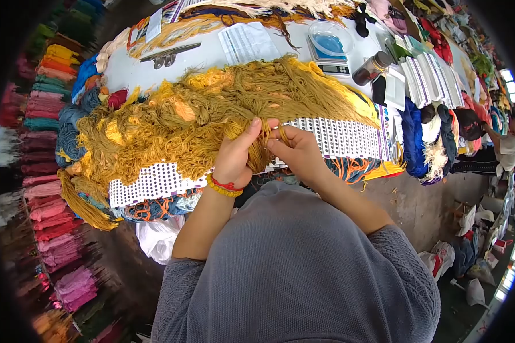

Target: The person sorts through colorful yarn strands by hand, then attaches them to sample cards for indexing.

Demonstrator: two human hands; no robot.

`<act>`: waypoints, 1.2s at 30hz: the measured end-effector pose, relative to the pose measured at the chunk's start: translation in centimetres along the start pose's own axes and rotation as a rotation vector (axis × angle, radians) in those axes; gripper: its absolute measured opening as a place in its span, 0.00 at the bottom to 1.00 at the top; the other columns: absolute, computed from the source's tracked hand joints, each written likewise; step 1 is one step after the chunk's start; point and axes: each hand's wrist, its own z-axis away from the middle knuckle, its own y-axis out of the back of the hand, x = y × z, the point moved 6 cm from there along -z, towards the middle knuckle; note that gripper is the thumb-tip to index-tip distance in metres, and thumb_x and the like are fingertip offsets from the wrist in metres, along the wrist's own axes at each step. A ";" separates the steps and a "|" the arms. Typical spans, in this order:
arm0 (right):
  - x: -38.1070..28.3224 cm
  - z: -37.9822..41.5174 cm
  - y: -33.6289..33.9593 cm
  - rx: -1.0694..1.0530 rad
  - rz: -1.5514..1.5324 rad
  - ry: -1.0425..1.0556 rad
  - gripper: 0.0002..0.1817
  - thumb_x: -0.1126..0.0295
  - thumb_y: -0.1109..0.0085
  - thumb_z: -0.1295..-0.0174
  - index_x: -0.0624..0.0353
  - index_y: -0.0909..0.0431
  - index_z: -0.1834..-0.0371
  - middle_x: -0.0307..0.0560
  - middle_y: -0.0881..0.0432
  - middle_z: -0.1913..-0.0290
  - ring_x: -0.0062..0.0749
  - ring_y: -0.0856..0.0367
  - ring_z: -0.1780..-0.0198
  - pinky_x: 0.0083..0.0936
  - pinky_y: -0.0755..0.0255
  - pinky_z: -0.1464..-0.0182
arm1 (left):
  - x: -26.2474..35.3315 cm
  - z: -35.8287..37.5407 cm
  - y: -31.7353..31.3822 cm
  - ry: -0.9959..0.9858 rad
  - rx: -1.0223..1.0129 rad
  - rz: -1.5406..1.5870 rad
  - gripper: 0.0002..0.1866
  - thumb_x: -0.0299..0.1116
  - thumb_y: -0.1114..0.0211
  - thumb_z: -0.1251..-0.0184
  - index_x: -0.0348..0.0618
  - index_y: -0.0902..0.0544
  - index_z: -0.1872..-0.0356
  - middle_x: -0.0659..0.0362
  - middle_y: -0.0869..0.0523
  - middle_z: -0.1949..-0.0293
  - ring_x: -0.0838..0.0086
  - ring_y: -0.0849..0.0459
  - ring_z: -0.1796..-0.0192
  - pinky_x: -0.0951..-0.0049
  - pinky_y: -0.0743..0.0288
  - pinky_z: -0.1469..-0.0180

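Observation:
A large tangled heap of olive and mustard yarn (200,108) covers the front of the table before me. At its near edge my left hand (238,150) is closed around a bundle of mustard yarn, thumb pointing up. Close beside it, my right hand (294,150) pinches strands from the same bundle between thumb and fingers. Some strands loop between the two hands. Under and beside the heap lie white cards with rows of dark dots (337,136). How many strands each hand grips is hidden by the fingers.
Behind the heap are a digital scale (332,66) with a clear bowl, a dark-lidded jar (372,68), a printed sheet (247,43) and a metal clip bar (169,55). Colored yarn hanks (51,106) line the left. A person (504,143) stands at far right.

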 end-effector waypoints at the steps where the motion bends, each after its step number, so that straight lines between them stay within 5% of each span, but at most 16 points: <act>1: 0.5 -0.2 0.4 0.020 -0.010 0.003 0.05 0.74 0.47 0.42 0.64 0.25 0.65 0.34 0.24 0.72 0.10 0.31 0.71 0.11 0.37 0.70 | 0.0 0.0 -0.2 0.022 0.008 0.049 0.21 0.41 0.54 0.32 0.32 0.28 0.50 0.52 0.21 0.59 0.72 0.21 0.60 0.73 0.26 0.57; 4: 0.2 -0.4 0.9 0.058 -0.132 0.116 0.06 0.71 0.44 0.45 0.62 0.24 0.69 0.29 0.34 0.84 0.09 0.43 0.82 0.13 0.50 0.81 | 0.1 0.0 -0.9 0.009 0.048 0.086 0.17 0.36 0.50 0.34 0.34 0.28 0.50 0.54 0.20 0.60 0.72 0.21 0.60 0.72 0.25 0.58; 11: -0.1 -0.2 1.4 -0.023 0.041 0.060 0.04 0.73 0.47 0.42 0.63 0.25 0.68 0.36 0.21 0.73 0.07 0.36 0.78 0.08 0.43 0.78 | 0.2 -0.1 -0.8 -0.109 0.079 0.014 0.15 0.23 0.41 0.42 0.39 0.25 0.52 0.63 0.22 0.64 0.81 0.22 0.66 0.82 0.24 0.67; 14: -1.0 0.1 1.1 -0.013 -0.128 0.067 0.04 0.72 0.47 0.42 0.62 0.26 0.69 0.36 0.21 0.75 0.07 0.38 0.81 0.08 0.46 0.80 | 0.4 0.0 -0.8 -0.102 0.099 0.018 0.15 0.24 0.41 0.42 0.39 0.26 0.52 0.64 0.22 0.66 0.81 0.23 0.66 0.81 0.24 0.67; 16: -1.0 0.1 1.1 -0.037 -0.170 0.038 0.05 0.74 0.48 0.42 0.65 0.26 0.67 0.40 0.20 0.71 0.14 0.25 0.70 0.10 0.34 0.69 | 0.4 0.0 -0.7 -0.113 0.093 0.023 0.16 0.24 0.41 0.42 0.39 0.26 0.51 0.65 0.23 0.66 0.81 0.23 0.65 0.81 0.24 0.67; 36: 0.3 -0.4 0.3 0.051 -0.182 0.111 0.04 0.75 0.46 0.44 0.63 0.27 0.74 0.34 0.25 0.77 0.10 0.29 0.75 0.09 0.41 0.76 | 1.1 0.6 0.1 -0.120 0.085 -0.002 0.17 0.23 0.42 0.41 0.41 0.27 0.50 0.66 0.23 0.65 0.83 0.24 0.65 0.81 0.23 0.67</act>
